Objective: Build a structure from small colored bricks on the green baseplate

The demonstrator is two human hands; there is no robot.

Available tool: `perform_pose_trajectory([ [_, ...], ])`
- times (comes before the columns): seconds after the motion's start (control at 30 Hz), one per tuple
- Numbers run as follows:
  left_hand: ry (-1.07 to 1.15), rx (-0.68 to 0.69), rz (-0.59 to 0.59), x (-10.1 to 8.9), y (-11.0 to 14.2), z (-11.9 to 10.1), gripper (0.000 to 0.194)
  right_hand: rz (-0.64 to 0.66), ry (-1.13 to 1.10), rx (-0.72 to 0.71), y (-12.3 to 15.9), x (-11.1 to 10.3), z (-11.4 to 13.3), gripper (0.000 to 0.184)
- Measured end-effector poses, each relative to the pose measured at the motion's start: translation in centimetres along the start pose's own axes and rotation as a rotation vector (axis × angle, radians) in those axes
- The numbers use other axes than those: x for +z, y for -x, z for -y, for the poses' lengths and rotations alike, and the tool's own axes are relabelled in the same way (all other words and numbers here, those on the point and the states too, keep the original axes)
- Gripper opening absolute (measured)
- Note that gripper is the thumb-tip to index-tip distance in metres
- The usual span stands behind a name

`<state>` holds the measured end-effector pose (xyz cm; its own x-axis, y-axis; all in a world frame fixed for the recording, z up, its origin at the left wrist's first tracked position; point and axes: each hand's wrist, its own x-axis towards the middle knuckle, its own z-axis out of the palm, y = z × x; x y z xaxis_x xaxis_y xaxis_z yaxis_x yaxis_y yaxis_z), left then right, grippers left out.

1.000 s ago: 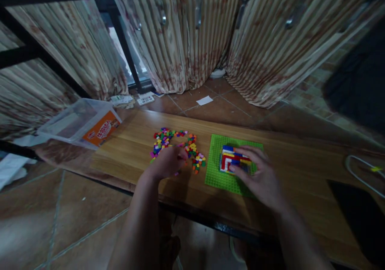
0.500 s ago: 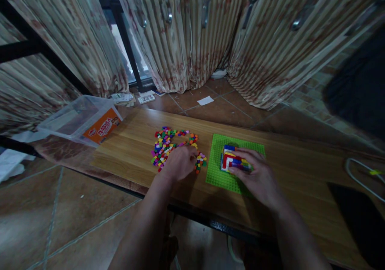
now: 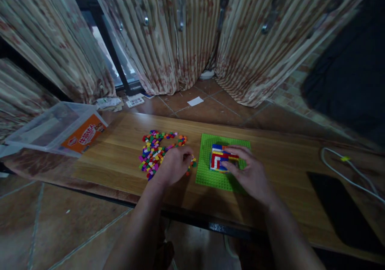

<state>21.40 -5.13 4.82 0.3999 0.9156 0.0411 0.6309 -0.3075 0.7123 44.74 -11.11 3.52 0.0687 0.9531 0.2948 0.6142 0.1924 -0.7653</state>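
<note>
My left hand (image 3: 176, 163) hovers at the right side of a heap of small colourful toy bricks (image 3: 152, 157). Its thumb and fingers are pinched together, and whatever lies between them is too small to make out. On a green studded baseplate (image 3: 206, 175) sits a low, layered brick build (image 3: 215, 157) in red, white, blue and yellow. My right hand (image 3: 249, 171) is closed around the right part of this build, thumb in front and fingers behind, hiding some of it.
A clear plastic box (image 3: 57, 121) with an orange label stands at the left end of the wooden table (image 3: 120, 153). To the right lie a black flat object (image 3: 339, 210) and a white cable (image 3: 327, 161). Striped curtains (image 3: 168, 45) hang behind the table.
The whole view has shifted, so everything appears further left. My left hand has moved slightly right over the small bricks, still pinched. My right hand stays at the build, its fingers slightly shifted.
</note>
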Motion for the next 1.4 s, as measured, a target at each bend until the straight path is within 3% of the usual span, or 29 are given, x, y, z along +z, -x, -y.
perform_pose_trajectory([
  [0.17,0.209,0.038,-0.067,1.4,-0.4,-1.5,0.016,-0.203,-0.089,0.155,-0.1,-0.4,-0.9,0.024],
  [0.27,0.268,0.058,-0.068,2.4,-0.4,-2.4,0.015,-0.246,-0.119,0.198,-0.1,-0.5,-1.3,0.025],
  [0.6,0.125,-0.008,-0.052,4.3,-0.2,-3.8,0.019,-0.218,-0.102,0.183,0.0,-0.7,-0.8,0.023],
  [0.8,0.071,-0.003,-0.049,4.3,-0.2,-3.3,0.020,-0.316,-0.072,0.203,-0.4,-1.3,-2.0,0.024],
  [0.93,0.041,0.010,-0.049,4.5,-0.3,-3.1,0.020,-0.380,-0.066,0.278,-0.3,-3.3,-2.2,0.025],
  [1.0,0.032,0.021,-0.058,4.4,-0.3,-3.0,0.020,-0.297,-0.060,0.327,0.2,-4.8,-1.8,0.023],
  [1.13,0.026,0.022,-0.071,4.1,-0.3,-3.1,0.022,0.207,0.038,0.434,1.9,-7.3,-1.3,0.019],
  [1.2,0.014,0.006,-0.058,4.1,-0.3,-3.2,0.023,0.389,0.130,0.459,2.6,-7.5,-1.4,0.017],
  [1.27,0.006,-0.008,-0.045,4.2,-0.3,-3.3,0.024,0.469,0.228,0.453,3.0,-7.1,-1.5,0.015],
  [1.4,-0.004,-0.005,-0.025,4.4,-0.2,-3.5,0.025,0.486,0.381,0.411,3.0,-5.9,-1.3,0.003],
])
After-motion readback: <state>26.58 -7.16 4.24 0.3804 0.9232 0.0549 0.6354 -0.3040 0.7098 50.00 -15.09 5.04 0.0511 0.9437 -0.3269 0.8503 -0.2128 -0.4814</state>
